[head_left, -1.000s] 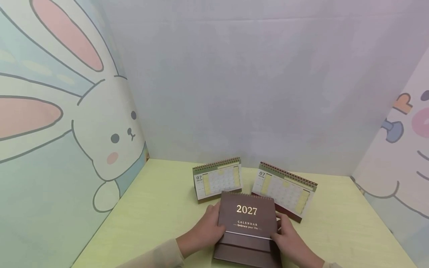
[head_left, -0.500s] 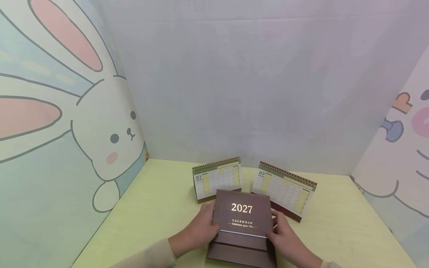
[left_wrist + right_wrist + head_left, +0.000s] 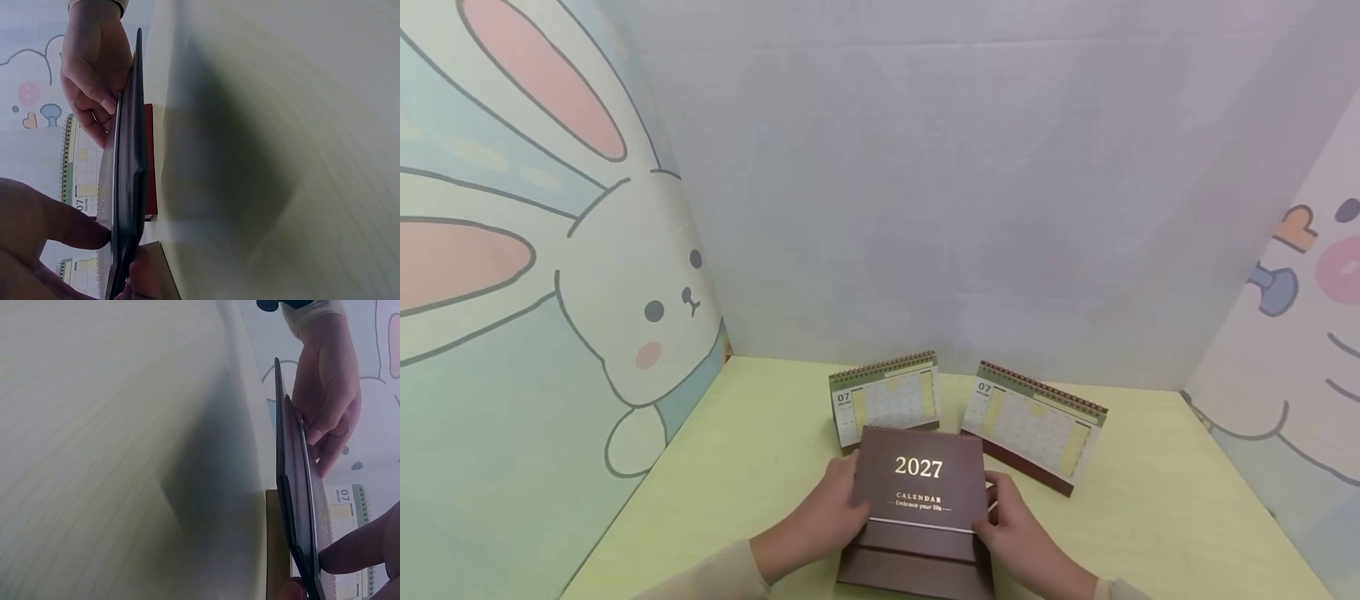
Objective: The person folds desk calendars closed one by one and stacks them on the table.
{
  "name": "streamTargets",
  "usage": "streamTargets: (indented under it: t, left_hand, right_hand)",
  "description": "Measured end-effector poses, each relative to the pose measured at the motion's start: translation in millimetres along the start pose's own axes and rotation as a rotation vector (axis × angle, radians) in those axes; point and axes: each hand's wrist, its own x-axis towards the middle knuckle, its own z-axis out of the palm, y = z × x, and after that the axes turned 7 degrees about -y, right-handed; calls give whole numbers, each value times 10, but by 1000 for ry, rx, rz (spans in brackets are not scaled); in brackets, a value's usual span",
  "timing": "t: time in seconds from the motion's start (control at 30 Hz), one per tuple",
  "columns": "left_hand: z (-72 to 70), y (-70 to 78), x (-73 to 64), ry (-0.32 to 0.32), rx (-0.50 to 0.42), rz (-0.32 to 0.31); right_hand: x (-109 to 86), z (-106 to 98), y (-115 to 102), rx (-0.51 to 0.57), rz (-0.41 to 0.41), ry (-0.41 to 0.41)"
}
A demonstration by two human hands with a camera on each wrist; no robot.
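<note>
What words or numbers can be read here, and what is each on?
"2027": brown calendar, on its cover
"CALENDAR": same cover, below the year
"Embrace your life": same cover, lowest line
"07": left standing calendar
"07": right standing calendar
Too small or blurred to read: remaining print on both standing calendars.

Long plain cream-beige sleeves, left sleeve (image 3: 724, 575) bottom left of centre, right sleeve (image 3: 1117, 591) bottom right of centre, left hand (image 3: 822, 510) and right hand (image 3: 1018, 531) bare, small black rounded piece (image 3: 267, 305) by left cuff, top of right wrist view.
</note>
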Motion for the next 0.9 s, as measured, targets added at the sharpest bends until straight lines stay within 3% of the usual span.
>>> streamTargets:
  t: [0.63, 0.9]
  left_hand:
    - [-201, -143, -194, 18, 5, -87]
    - [-272, -211, -276, 76, 15, -164]
  right_hand:
    - [52, 209, -135, -10, -134, -96]
    - [125, 359, -186, 3, -157, -142]
